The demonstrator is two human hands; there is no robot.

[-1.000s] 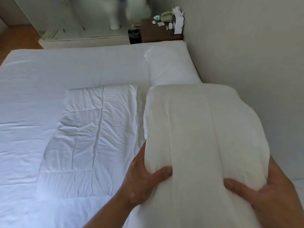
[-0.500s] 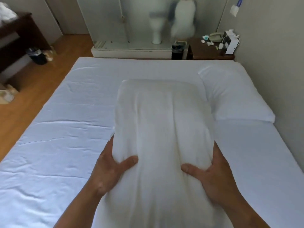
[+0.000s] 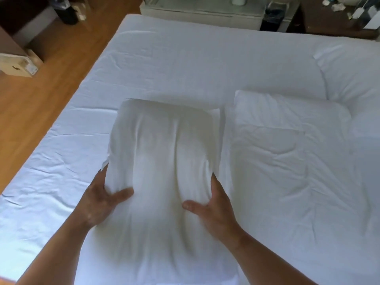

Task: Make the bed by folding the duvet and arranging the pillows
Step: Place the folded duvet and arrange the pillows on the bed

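Head view is showing a soft white rectangular pillow [image 3: 164,157] gripped at its near end. The left hand [image 3: 98,204] is clamping it, thumb on top. The right hand [image 3: 216,210] is doing likewise, with its fingers [image 3: 214,182] curling round the edge. The pillow is sitting over the white-sheeted bed [image 3: 185,64], just beside a folded white duvet [image 3: 287,171]. A second white pillow [image 3: 353,79] is lying beyond.

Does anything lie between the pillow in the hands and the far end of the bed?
Nothing visible does: only bare sheet lies beyond the pillow. The folded duvet and the other pillow lie off to the right.
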